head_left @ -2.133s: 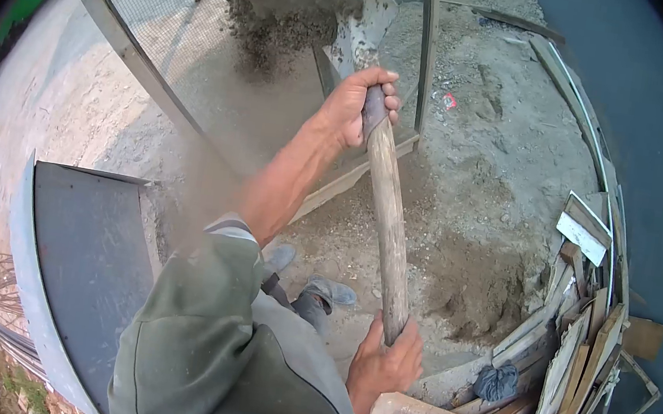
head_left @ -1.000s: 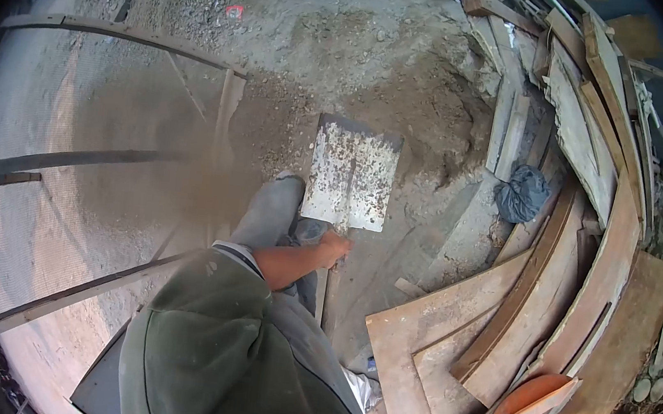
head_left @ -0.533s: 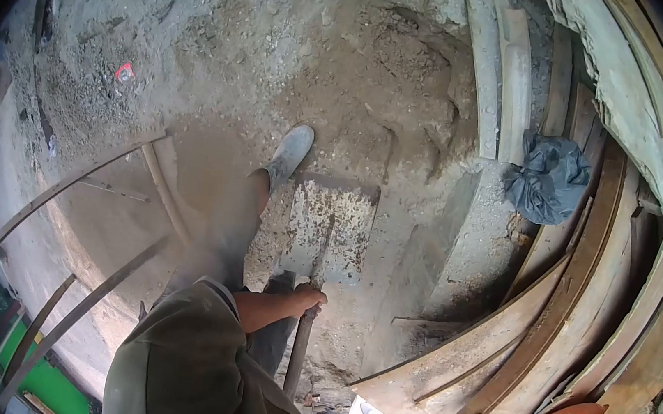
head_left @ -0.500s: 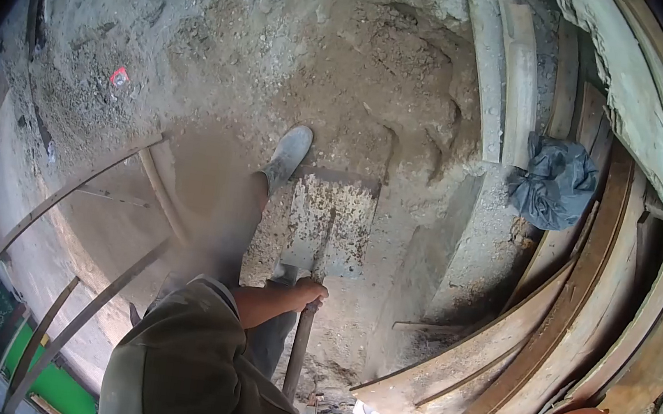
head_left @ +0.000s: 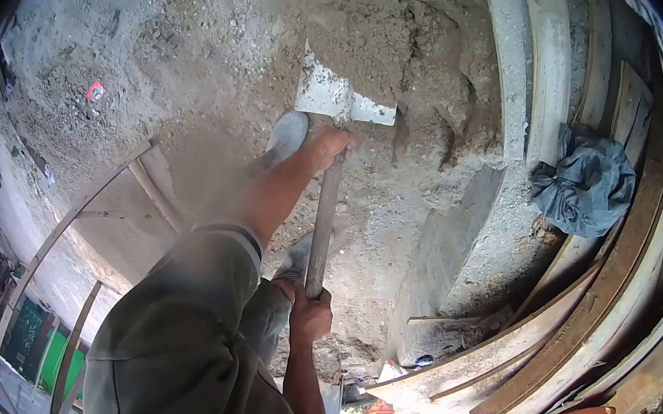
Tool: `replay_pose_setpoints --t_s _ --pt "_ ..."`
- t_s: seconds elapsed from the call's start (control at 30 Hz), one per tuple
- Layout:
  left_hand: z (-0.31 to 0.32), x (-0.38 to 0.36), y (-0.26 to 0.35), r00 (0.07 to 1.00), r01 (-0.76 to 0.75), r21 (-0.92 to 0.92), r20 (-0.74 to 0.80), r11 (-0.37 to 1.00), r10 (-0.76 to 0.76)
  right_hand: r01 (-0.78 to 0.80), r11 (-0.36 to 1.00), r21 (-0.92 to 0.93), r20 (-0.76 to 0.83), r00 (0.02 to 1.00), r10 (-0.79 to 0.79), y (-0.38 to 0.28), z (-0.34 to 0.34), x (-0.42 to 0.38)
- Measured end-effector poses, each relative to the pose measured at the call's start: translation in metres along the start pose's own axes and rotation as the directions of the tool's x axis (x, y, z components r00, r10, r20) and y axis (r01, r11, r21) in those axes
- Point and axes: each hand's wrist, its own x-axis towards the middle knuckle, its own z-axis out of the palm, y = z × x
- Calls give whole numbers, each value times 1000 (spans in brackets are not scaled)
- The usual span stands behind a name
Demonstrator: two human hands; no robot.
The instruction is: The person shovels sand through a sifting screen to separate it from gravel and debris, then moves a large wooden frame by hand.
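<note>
The left hand [head_left: 327, 144] is clenched low on the shovel [head_left: 327, 198] shaft, arm stretched forward; the right hand [head_left: 308, 313] is closed round its top end. The blade is buried in the sand pile [head_left: 385, 40] beside the boot [head_left: 287, 134]. It looks like the digging stroke; lifting the load should follow.
</note>
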Motion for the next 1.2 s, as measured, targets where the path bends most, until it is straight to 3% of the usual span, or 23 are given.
replay_pose_setpoints --t_s 0.13,0.3,0.5,0.7,0.83,0.97,1.03,1.13,1.2 --pt "-3 -77 -68 998 -43 -128 -39 991 39 1 997 -79 15 1000 0 85 -1 -48" --pt "11 -181 -154 992 -94 -227 -102 969 72 84 996 -40 111 991 -79 209 -37 -95" --pt "59 -254 -292 996 -42 -424 -91 905 4 181 942 -283 24 983 -182 366 -83 -95" --pt "132 -340 -364 983 30 -779 136 626 123 351 726 -592 -34 888 -458 419 -147 -60" --pt "116 -355 -384 978 -68 -920 16 387 209 418 557 -718 -38 775 -631 403 -164 -50" --pt "19 -385 -415 938 -196 -970 -143 143 314 583 341 -738 70 568 -820 379 -149 -77" --pt "-58 -424 -432 820 -328 -942 -320 -68 475 718 184 -671 163 385 -909 367 -130 -105" --pt "-187 -553 -460 569 -559 -789 -589 -255 573 891 -166 -422 199 -88 -976 347 -94 -174" --pt "-250 -643 -476 247 -639 -627 -717 -447 652 852 -448 -272 31 -458 -889 325 -65 -239"
